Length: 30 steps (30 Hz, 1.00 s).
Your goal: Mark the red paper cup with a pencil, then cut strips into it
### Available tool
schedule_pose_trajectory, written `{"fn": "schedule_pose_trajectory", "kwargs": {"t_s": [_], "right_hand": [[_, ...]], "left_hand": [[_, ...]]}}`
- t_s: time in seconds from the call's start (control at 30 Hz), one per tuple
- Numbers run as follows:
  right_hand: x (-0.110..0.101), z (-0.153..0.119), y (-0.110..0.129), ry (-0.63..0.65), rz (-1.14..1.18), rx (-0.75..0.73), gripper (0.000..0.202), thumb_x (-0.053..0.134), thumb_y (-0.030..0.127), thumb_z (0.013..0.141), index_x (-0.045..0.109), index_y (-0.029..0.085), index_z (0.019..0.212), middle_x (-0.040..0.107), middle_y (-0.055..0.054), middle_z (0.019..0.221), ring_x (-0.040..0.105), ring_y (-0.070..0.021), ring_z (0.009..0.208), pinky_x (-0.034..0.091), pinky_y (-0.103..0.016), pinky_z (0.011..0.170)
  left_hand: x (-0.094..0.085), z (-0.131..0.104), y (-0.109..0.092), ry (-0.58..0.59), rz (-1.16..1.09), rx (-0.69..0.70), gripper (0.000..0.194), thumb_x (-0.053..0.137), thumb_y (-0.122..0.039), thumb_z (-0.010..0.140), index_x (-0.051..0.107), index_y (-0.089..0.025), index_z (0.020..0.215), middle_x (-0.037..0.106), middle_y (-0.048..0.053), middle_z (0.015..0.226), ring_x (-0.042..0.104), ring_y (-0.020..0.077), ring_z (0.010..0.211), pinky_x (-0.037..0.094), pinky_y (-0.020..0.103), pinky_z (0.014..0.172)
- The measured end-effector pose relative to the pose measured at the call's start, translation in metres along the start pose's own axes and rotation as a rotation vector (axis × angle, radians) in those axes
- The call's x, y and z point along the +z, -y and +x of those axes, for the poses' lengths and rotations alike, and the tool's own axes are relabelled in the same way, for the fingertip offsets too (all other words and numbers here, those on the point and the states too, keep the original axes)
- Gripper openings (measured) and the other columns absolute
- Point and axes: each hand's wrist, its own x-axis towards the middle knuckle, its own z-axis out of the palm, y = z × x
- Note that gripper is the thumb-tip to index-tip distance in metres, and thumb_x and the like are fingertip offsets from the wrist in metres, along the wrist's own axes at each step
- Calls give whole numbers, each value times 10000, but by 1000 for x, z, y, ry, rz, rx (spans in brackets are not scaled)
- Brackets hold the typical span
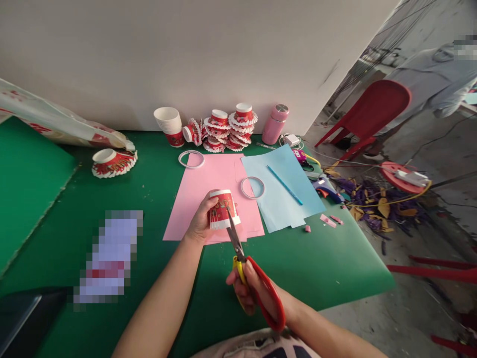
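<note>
A red printed paper cup [220, 205] with a white rim is in my left hand [201, 219], its fingers wrapped round the cup's left side. White slit strips show along the cup's lower edge and right side. My right hand [249, 286] grips a pair of scissors [236, 241] with one red and one yellow handle. The blades point up and away from me, and their tips lie against the cup's lower right. Beneath the cup, pink paper sheets [208, 171] lie on the green table [313, 268].
Fringed red cups [242, 129] are stacked by the wall, beside plain stacked cups [167, 122] and a pink bottle [276, 124]. Blue sheets [261, 164] hold a blue pen [285, 185]; tape rings [252, 187] lie nearby. A glue gun [328, 190] rests at the right edge. A person [428, 79] is at far right.
</note>
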Motion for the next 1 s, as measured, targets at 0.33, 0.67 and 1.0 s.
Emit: {"fn": "schedule_pose_trajectory", "kwargs": {"t_s": [0.33, 0.67, 1.0], "right_hand": [[2, 2, 2, -7, -17, -5, 730, 466, 864, 655, 521, 167, 863, 329, 82, 590, 265, -56, 462, 211, -210, 441], [2, 4, 0, -11, -15, -16, 725, 456, 865, 661, 518, 169, 857, 330, 82, 590, 258, -55, 456, 218, -209, 430], [3, 3, 0, -21, -13, -4, 744, 464, 873, 643, 520, 167, 870, 326, 79, 598, 257, -55, 469, 226, -205, 441]], "left_hand": [[0, 1, 0, 8, 17, 6, 226, 662, -260, 701, 605, -175, 903, 722, 93, 857, 699, 278, 777, 555, 415, 685], [0, 0, 0, 14, 34, 4, 235, 656, -262, 704, 599, -169, 912, 714, 94, 851, 695, 286, 784, 551, 431, 689], [0, 0, 1, 22, 29, 18, 228, 666, -258, 703, 601, -169, 902, 709, 86, 861, 692, 274, 788, 549, 398, 678]]}}
